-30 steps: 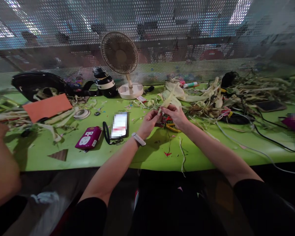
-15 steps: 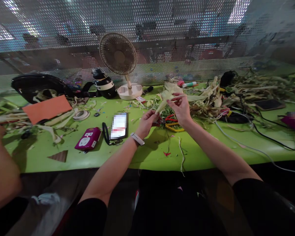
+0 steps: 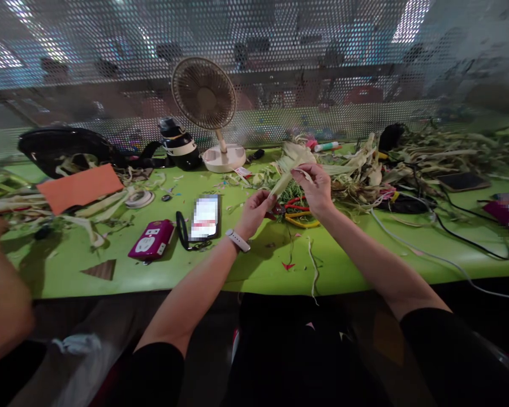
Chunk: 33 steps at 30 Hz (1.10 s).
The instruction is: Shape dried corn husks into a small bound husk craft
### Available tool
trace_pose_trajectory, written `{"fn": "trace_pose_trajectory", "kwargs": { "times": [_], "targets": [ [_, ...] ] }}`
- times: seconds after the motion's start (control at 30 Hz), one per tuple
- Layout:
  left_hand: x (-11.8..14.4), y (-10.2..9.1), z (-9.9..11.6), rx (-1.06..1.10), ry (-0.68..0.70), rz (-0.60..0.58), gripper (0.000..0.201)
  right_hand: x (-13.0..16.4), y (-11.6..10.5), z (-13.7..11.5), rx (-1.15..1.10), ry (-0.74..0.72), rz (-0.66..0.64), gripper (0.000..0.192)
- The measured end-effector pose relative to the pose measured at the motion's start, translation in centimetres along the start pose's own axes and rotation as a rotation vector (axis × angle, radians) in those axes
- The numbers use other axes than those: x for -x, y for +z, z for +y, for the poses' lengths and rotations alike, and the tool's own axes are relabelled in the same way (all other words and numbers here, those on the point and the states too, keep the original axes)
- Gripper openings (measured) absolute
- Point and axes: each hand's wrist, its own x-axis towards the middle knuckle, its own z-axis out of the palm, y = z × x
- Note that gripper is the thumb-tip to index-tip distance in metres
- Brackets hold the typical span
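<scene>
A pale green corn husk [image 3: 283,183] stretches between my two hands above the table. My left hand [image 3: 257,212], with a white watch band on its wrist, pinches the lower end. The fingers of my right hand [image 3: 316,186] are closed on the husk's edge farther up. Under the hands lie red-handled pliers [image 3: 296,202] and a yellow-handled tool [image 3: 303,219], both partly covered. Green shreds and more dry husks [image 3: 356,172] are heaped just behind and to the right.
Left of my hands are a lit phone [image 3: 205,217], a purple packet [image 3: 151,240] and an orange sheet [image 3: 80,187]. A fan [image 3: 224,158] and a black bottle [image 3: 182,151] stand behind. Cables [image 3: 428,259] cross the right side. Another person's arm [image 3: 2,282] rests at far left.
My right hand has shifted slightly right and down along the husk, its fingers more curled in. My left hand keeps its pinch in nearly the same place.
</scene>
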Motion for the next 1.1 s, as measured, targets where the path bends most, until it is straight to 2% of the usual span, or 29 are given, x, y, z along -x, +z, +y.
{"fn": "trace_pose_trajectory", "kwargs": {
  "times": [0.23,0.43,0.6,0.77,0.93,1.1],
  "targets": [
    [0.0,0.0,-0.2,-0.010,0.025,-0.012,0.040,-0.1,0.1,0.2,-0.064,0.033,0.012,0.036],
    [0.1,0.0,-0.2,0.005,0.029,-0.010,0.040,-0.4,0.0,0.5,-0.124,0.038,0.026,0.052],
    [-0.1,-0.2,-0.5,-0.009,0.008,0.004,0.040,-0.5,0.0,1.0,-0.150,0.021,0.045,0.053],
    [0.0,-0.1,-0.4,0.051,-0.014,0.012,0.039,-0.4,0.2,1.1,-0.220,0.083,0.059,0.058],
    [0.1,0.1,-0.2,0.082,-0.027,0.030,0.038,0.2,0.7,-0.1,-0.269,0.158,0.050,0.048],
    [0.0,0.1,-0.1,0.084,-0.047,0.039,0.038,0.1,0.7,-1.1,-0.258,0.155,0.007,0.041]
  ]
}}
